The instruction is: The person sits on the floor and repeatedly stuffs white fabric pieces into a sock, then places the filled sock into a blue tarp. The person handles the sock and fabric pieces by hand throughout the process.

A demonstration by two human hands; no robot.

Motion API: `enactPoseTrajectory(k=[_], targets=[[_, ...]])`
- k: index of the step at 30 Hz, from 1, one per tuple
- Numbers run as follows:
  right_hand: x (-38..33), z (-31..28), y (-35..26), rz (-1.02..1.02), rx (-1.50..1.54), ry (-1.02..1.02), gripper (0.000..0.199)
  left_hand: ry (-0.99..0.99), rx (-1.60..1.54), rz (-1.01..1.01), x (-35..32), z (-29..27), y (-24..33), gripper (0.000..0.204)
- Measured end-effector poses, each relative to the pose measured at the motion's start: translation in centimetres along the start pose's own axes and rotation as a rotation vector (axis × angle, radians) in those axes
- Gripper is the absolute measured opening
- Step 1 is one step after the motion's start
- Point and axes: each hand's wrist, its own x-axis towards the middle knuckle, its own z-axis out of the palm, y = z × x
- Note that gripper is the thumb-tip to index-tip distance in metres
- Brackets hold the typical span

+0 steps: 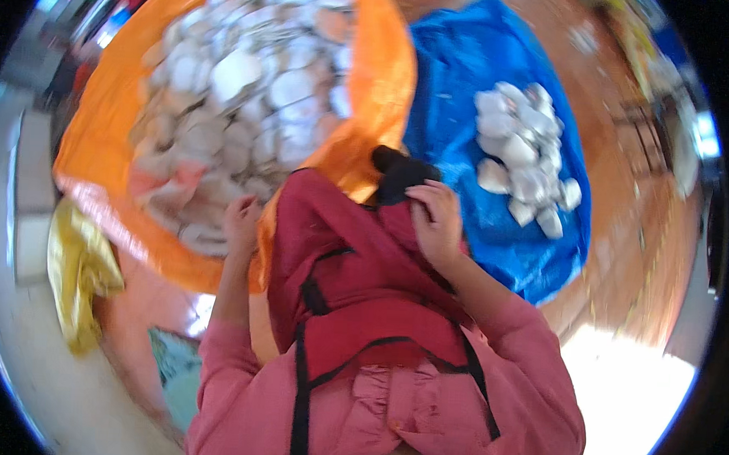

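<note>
My left hand (242,224) hovers at the near right edge of an orange sheet or sack (99,151), its fingers curled in and slightly blurred; what they hold, if anything, is hidden. Many flat, rounded, whitish shell-like pieces (236,77) are heaped inside the orange one. My right hand (439,224) is by my knee, fingers loosely bent and apart, with nothing seen in it. To its right lies a blue sheet or sack (444,76) bearing a smaller pile of white shell-like pieces (521,151).
My crossed legs in red cloth lie between the two piles, a dark-covered foot (406,174) at the blue one's edge. A yellow bag (78,272) sits on the left and a teal cloth (175,374) near it. Bright light falls on the tiled floor (631,272) at right.
</note>
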Motion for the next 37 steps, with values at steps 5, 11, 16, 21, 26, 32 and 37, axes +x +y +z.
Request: enactPoseTrajectory(k=[5,11,16,21,26,32,37], targets=[[1.1,0.0,-0.4,0.016,-0.099,-0.103,0.028,-0.077,0.594,0.136,2.7,-0.4,-4.0,0.031],[1.9,0.4,0.0,-0.013,-0.195,-0.189,0.026,-0.322,0.817,-0.403,2.4,0.2,-11.7,0.037],[2.1,0.3,0.0,-0.01,-0.217,-0.19,0.024,-0.428,0.688,-0.487,0.8,-0.2,-15.6,0.04],[2.5,0.3,0.2,-0.023,-0.225,-0.189,0.023,-0.343,0.683,-0.607,4.0,0.6,-15.0,0.037],[3.3,0.6,-0.3,-0.019,-0.203,-0.209,0.023,-0.493,0.784,-0.226,10.0,2.1,-14.6,0.035],[3.4,0.3,0.1,0.029,-0.231,-0.207,0.022,-0.377,0.254,-0.216,16.4,7.7,-7.5,0.042],[3.2,0.4,0.9,0.061,-0.22,-0.187,0.023,-0.073,-0.029,-0.255,22.0,13.5,-3.7,0.061]])
